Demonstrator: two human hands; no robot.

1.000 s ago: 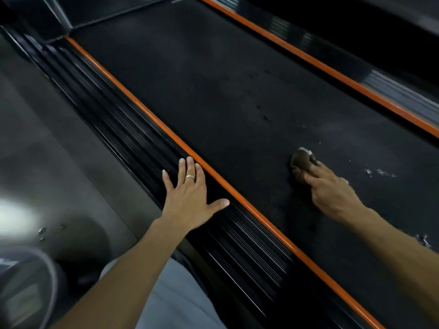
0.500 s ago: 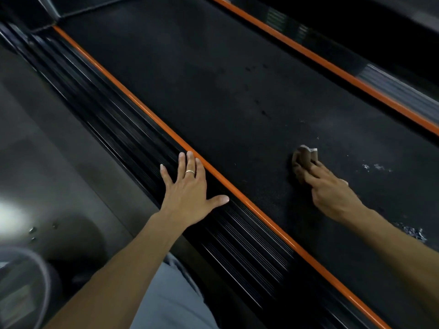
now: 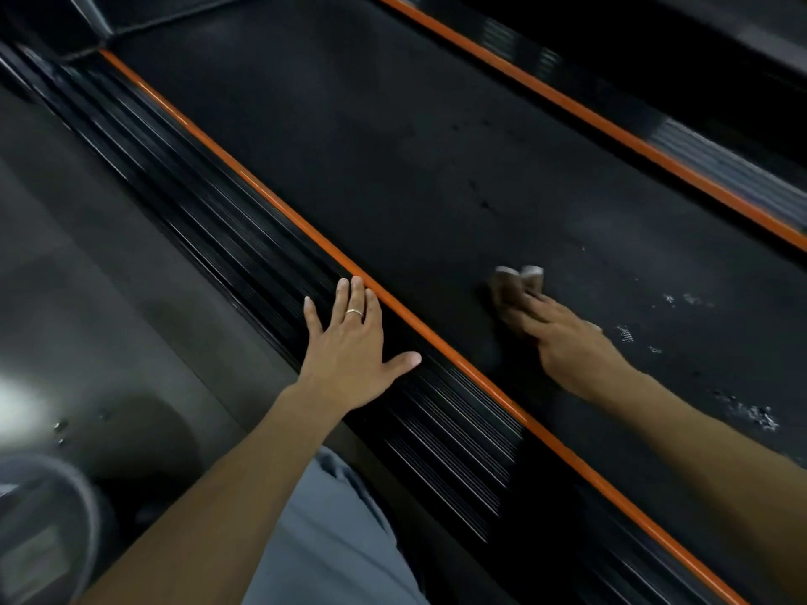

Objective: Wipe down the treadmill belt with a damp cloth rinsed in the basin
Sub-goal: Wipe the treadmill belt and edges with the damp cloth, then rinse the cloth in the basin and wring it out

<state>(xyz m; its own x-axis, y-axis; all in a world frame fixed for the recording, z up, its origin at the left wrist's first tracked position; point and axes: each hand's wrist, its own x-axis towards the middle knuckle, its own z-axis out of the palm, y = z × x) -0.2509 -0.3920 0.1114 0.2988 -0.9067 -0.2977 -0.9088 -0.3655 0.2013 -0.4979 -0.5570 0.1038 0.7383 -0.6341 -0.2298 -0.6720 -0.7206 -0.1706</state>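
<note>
Right hand [image 3: 567, 342] is down on the treadmill belt [image 3: 393, 159], fingers curled over a small bunched cloth [image 3: 513, 290], pressing it flat near the belt's middle, nearer the left orange stripe [image 3: 262, 196] than the right one. Left hand [image 3: 349, 347] lies spread and flat on the ribbed side rail [image 3: 244, 255], holding nothing, bracing. That cloth looks soft, light and limp, likely damp, so it wants fingers bunched on top with steady downward pressure. Pale specks [image 3: 624, 334] sit just beside the right hand

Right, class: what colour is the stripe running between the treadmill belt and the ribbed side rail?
Orange: the stripe shows best in the head view.
</note>
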